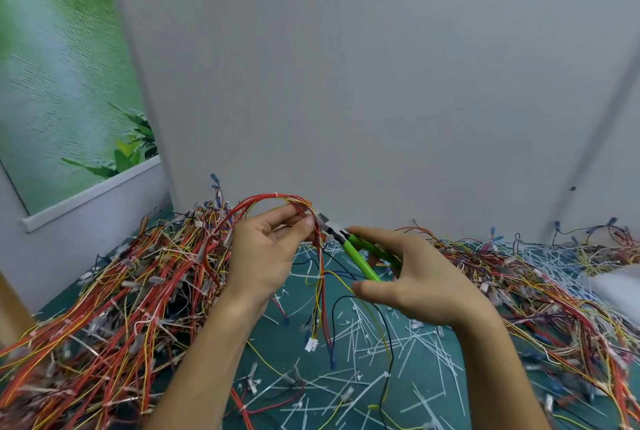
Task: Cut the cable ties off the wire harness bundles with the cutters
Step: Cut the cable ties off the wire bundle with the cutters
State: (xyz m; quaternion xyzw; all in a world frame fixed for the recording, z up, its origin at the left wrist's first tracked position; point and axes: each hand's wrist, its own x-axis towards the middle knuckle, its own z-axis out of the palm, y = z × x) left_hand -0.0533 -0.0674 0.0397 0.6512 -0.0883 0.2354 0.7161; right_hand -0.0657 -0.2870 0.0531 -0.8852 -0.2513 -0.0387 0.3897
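My left hand (266,256) pinches a wire harness bundle (273,199) of red and yellow wires, lifted above the table. Part of the bundle arches over the hand; the rest hangs down to a white connector (311,344). My right hand (408,277) grips the green-handled cutters (360,254). Their metal jaws (325,221) sit at the bundle right beside my left fingertips. A white cable tie (276,194) shows on the arch of the bundle. Whether the jaws close on a tie is hidden by the wires.
A big heap of tied harnesses (114,291) fills the left of the green table (277,343). Another heap of wires (554,291) lies on the right. Several cut white ties (363,353) litter the middle. A grey wall (346,83) stands close behind.
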